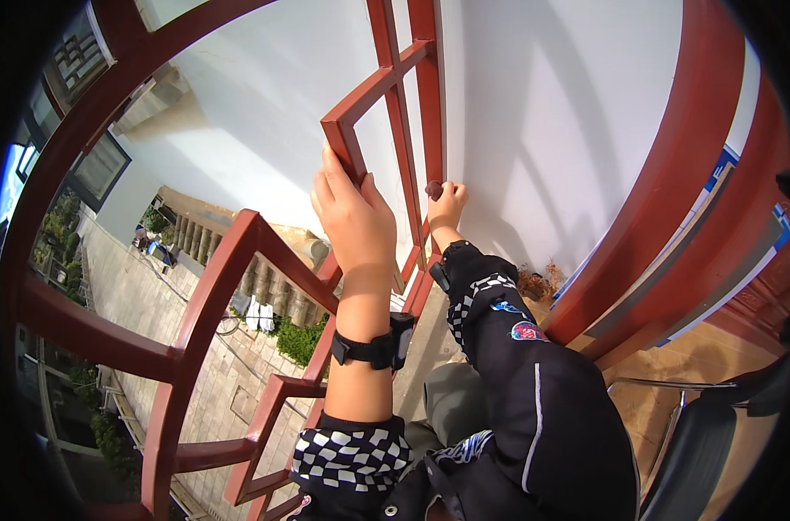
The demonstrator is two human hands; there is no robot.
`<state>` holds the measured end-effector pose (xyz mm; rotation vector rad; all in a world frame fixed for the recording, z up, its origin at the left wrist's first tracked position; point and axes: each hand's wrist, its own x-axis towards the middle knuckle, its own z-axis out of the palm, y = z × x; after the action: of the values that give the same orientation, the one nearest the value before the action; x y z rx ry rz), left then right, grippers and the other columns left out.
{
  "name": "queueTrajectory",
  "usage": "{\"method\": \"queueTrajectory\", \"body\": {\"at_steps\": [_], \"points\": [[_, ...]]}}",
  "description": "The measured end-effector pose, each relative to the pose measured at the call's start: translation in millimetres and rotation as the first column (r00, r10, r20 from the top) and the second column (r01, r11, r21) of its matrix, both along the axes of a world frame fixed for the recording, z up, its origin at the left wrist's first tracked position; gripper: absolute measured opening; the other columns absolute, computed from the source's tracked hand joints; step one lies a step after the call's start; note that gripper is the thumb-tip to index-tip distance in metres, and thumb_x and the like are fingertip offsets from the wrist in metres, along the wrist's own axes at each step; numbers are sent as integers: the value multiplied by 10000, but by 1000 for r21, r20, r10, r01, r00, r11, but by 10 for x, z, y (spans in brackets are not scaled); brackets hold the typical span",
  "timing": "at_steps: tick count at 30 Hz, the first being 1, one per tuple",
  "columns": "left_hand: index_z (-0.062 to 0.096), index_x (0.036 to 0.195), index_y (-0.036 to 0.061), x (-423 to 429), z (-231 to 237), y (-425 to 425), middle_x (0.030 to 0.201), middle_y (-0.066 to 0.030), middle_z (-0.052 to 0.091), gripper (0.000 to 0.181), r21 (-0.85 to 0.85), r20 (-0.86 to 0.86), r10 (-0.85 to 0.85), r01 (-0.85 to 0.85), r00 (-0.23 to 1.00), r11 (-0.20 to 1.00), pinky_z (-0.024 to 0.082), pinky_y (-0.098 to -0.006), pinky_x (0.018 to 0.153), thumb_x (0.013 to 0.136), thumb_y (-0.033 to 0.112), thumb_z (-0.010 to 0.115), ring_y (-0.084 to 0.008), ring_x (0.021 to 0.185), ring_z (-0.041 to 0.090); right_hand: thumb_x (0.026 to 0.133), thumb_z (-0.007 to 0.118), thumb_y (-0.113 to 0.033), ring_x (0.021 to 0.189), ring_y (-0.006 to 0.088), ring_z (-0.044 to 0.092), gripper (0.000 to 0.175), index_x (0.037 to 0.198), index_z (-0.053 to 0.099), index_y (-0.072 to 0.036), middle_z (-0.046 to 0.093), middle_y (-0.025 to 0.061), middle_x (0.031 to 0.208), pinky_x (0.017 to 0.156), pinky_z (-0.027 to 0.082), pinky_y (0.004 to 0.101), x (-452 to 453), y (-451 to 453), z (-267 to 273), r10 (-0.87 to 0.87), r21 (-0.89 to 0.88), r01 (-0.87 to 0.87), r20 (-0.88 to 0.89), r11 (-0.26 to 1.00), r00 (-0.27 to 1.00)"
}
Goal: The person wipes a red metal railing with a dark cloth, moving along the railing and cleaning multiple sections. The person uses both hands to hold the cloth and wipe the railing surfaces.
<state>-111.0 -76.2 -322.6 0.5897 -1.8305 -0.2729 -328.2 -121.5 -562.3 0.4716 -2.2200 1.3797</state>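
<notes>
My left hand (354,215) grips a corner bar of the red-painted lattice railing (362,98), its thumb on one side and its fingers on the other. A black strap with a small device circles that wrist. Farther off, my right hand (447,207) holds a small dark reddish-brown wad (434,189), perhaps a cloth or sponge. It presses close to the red upright (429,117) where the lattice meets the white wall (532,98). The fingertips around the wad are partly hidden.
Through the railing, a paved courtyard (239,378) lies well below, with a tiled roof edge (284,286) and green shrubs (302,342). Red columns (688,163) curve up at right. A dried plant (539,281) sits near the wall's base. A black chair (691,449) stands at lower right.
</notes>
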Motion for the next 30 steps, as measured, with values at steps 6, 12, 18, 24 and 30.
{"method": "queueTrajectory", "body": {"at_steps": [6, 12, 18, 24, 30], "points": [[352, 1397, -11, 22, 18, -15, 1102, -189, 521, 604, -19, -9, -15, 15, 1000, 1000, 439, -453, 874, 844, -7, 594, -385, 1010, 506, 769, 696, -165, 1059, 316, 513, 223, 923, 559, -81, 497, 93, 1095, 822, 508, 435, 52, -120, 1619, -101, -268, 116, 72, 956, 992], [345, 1411, 23, 23, 12, -4, 1116, -195, 524, 629, -37, -41, -10, 8, 999, 999, 443, -456, 893, 838, -10, 601, -392, 1037, 506, 828, 700, -244, 1018, 335, 565, 379, 1054, 542, 16, 501, 158, 1143, 832, 507, 446, -61, 26, 2806, 109, -525, -47, 88, 850, 990], [369, 1388, 17, 14, 11, -8, 1120, -185, 531, 604, -23, -42, -18, 17, 999, 1000, 436, -449, 914, 835, -8, 610, -379, 1039, 511, 947, 538, -242, 1049, 319, 599, 318, 1140, 522, 10, 615, 148, 1114, 934, 481, 547, -145, 128, 3179, 807, -992, -11, 95, 125, 583], [395, 1361, 11, 14, -3, -35, 1099, -178, 538, 578, -68, -57, -15, 11, 998, 998, 436, -443, 914, 829, -4, 620, -371, 1024, 516, 972, 444, -246, 909, 263, 611, 232, 1018, 542, -41, 626, 112, 985, 872, 476, 457, -111, 214, 3090, 914, -984, -159, -138, -82, 382], [378, 1367, 8, -4, 6, -29, 1111, -180, 519, 596, -67, -67, -8, 3, 998, 998, 427, -451, 933, 825, -6, 624, -380, 1050, 500, 979, 431, -277, 890, 213, 605, 252, 1030, 565, -70, 630, 84, 964, 830, 471, 383, 128, 250, 3208, 919, -965, -235, -191, -112, 346]]}}
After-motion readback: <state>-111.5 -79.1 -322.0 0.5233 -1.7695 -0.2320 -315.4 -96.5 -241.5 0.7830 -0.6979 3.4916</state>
